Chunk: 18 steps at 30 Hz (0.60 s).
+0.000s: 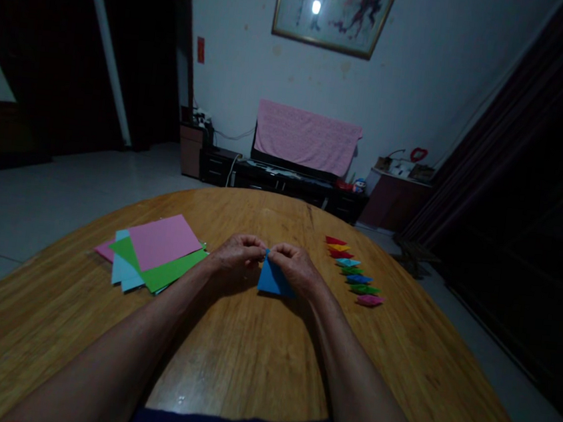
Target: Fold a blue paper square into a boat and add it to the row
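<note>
**Pinched tight, dead centre**

Right in the middle of this big oval wooden table (245,362), I have my left hand (238,257) and right hand (295,269) drawn in close, knuckles up, neither one spread. Both hands are pinching the top tip of a blue folded paper triangle (274,279) from either side, and the rest of the paper drops down toward the wood. Can't tell from up here whether its lower edge touches the table. Gripping from both sides looks like the surest way to keep such a small tip steady, with my forearms resting out along the wood for support.

Over toward the left edge sits a loose fan of square coloured paper sheets (156,258), pale pink on top, with green, light blue and darker pink showing beneath, apparently kept within easy reach of my left hand. Toward the right edge runs a tidy column of small folded paper pieces (353,270), red and yellow at the far end, blues and greens along the middle, pink nearest me. That spacing seems meant to keep the folded pieces well apart from the loose sheets.
</note>
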{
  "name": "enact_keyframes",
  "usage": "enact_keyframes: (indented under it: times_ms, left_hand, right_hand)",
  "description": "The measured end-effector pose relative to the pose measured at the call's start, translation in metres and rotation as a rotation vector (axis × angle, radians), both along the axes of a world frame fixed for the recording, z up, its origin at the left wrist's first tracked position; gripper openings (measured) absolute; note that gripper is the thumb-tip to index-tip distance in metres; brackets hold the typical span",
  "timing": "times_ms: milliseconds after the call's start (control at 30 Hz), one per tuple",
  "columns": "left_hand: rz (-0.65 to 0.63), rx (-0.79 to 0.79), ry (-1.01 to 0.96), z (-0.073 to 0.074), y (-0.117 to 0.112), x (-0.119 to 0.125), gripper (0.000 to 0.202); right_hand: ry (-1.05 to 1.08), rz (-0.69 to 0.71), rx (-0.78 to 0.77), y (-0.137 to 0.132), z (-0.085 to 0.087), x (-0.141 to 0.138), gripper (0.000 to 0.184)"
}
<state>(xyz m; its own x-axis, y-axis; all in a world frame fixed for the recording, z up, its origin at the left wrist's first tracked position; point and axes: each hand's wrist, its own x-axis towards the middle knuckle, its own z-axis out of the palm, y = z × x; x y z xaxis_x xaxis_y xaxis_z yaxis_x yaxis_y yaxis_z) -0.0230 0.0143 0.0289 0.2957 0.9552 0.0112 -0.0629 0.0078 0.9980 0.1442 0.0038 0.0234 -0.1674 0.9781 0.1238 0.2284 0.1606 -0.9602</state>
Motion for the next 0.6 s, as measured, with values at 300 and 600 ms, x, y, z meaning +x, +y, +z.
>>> enact_keyframes:
  times_ms: [300, 600]
  left_hand:
    - [0.054, 0.017, -0.052, 0.002, -0.002, 0.003, 0.018]
    - [0.179, 0.149, 0.0, -0.009, 0.0, 0.013, 0.014]
  right_hand:
    - [0.077, -0.005, -0.03, 0.002, -0.005, 0.0, 0.022]
    - [0.055, -0.103, 0.033, 0.007, -0.005, -0.003, 0.023]
